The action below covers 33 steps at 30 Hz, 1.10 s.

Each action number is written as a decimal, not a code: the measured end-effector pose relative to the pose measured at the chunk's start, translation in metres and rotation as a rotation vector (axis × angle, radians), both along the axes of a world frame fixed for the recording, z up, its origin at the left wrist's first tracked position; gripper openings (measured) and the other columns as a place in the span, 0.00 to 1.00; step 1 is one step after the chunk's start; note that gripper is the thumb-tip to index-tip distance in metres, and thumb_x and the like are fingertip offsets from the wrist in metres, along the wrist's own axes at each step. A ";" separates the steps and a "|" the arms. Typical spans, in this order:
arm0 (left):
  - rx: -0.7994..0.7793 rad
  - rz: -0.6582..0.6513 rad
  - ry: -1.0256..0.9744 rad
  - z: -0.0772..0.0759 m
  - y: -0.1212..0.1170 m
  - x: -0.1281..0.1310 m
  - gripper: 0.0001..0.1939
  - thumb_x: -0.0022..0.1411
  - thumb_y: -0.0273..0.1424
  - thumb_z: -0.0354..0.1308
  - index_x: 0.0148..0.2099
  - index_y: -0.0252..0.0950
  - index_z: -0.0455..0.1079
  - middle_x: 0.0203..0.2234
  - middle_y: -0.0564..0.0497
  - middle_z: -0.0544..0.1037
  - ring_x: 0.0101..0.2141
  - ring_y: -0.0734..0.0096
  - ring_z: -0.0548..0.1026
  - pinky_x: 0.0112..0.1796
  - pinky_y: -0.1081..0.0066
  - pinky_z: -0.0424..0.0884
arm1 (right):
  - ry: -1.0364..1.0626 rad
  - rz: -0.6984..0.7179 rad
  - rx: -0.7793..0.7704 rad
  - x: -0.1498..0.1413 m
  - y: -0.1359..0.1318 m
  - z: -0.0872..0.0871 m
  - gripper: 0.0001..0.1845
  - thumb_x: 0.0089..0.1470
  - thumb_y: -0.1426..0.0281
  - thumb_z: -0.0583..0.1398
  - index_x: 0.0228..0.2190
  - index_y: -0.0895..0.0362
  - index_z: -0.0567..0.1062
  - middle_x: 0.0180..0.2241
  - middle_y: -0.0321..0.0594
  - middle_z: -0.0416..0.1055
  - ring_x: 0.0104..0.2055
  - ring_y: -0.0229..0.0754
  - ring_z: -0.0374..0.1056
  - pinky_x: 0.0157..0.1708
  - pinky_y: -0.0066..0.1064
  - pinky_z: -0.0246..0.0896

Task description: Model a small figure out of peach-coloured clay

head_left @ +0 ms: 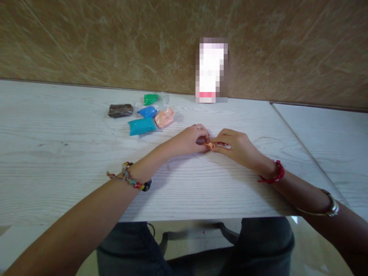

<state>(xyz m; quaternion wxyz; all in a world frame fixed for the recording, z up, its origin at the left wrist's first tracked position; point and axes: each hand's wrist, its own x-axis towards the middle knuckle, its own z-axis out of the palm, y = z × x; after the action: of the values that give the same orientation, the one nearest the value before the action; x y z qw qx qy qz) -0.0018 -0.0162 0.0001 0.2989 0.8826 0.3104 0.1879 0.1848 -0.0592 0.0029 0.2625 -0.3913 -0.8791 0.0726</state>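
My left hand (192,138) and my right hand (235,145) meet over the middle of the white wooden table (57,153). Both pinch a small orange lump of clay (211,145) between their fingertips, just above the tabletop. The left hand wears a ring, and a beaded bracelet sits on that wrist. A red thread bracelet circles the right wrist, with a metal bangle further up the arm.
Behind the hands to the left lie several small bagged clay packs: brown (120,110), green (151,99), blue (147,111), turquoise (142,126) and peach (165,117). A white tube (212,71) stands against the brown wall. A second table (324,134) adjoins on the right.
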 end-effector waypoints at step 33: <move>-0.095 0.010 -0.052 0.007 -0.003 -0.001 0.03 0.51 0.24 0.56 0.28 0.33 0.71 0.38 0.48 0.69 0.40 0.72 0.70 0.44 0.69 0.67 | -0.258 -0.001 0.079 -0.004 -0.004 0.004 0.15 0.57 0.69 0.52 0.27 0.60 0.77 0.28 0.42 0.70 0.31 0.38 0.64 0.31 0.28 0.58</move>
<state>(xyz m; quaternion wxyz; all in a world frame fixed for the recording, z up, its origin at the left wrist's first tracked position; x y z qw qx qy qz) -0.0031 -0.0191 0.0070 0.3473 0.8607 0.3156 0.1975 0.1813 -0.0630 0.0071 0.1622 -0.3871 -0.9076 -0.0130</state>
